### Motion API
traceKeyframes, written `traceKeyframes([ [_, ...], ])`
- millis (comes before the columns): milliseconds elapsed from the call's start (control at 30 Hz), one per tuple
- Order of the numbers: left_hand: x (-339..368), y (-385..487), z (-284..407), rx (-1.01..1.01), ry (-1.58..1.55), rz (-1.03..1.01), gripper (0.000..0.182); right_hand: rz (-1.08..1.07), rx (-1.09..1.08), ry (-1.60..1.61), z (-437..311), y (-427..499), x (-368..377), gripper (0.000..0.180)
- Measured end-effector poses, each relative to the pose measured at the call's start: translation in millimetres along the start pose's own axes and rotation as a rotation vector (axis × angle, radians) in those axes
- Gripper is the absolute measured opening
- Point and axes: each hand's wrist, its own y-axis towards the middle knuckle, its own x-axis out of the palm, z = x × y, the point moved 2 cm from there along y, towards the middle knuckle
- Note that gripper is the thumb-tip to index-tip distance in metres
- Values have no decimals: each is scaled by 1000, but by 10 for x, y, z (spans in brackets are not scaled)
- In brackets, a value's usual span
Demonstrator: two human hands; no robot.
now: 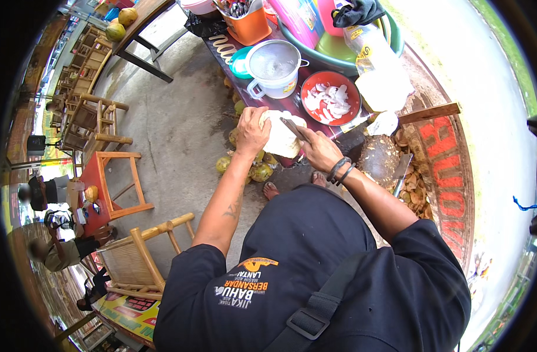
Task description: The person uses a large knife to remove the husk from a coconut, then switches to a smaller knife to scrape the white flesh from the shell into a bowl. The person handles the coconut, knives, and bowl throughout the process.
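My left hand (253, 131) grips the side of a trimmed white coconut (281, 137). In my right hand (320, 149) is a dark flat-bladed tool (291, 127), its end against the coconut's upper face; its exact kind is unclear. Just beyond, a red bowl with a dark rim (309, 115) holds pale strips of coconut flesh (332, 99). A metal mesh strainer (275, 59) rests on top of a translucent plastic jug (281, 90) on the dark table (270, 104). My left fingers partly cover the coconut.
Green coconuts (260, 170) lie on the floor beside the table. At right, a cleaver (402, 169) stands by a chopping block (378, 160) and husk pieces (413, 189). A large basin (339, 66) holds plastic ware. People (61, 253) are among bamboo chairs (132, 251) at left.
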Motion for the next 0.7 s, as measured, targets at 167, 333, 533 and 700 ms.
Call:
traceKeyframes([
  [167,33,137,5,84,70,-30,14,-18,-3,-4,2,24,-9,48],
  [333,137,68,-158,-35,14,29,12,-25,10,0,-38,22,-25,49],
  [533,-6,-206,-373,-589,-47,165,17,-41,23,13,-41,51,-23,50],
  [700,30,-97,-73,-154,-94,89,23,-46,10,15,-60,73,-34,50],
])
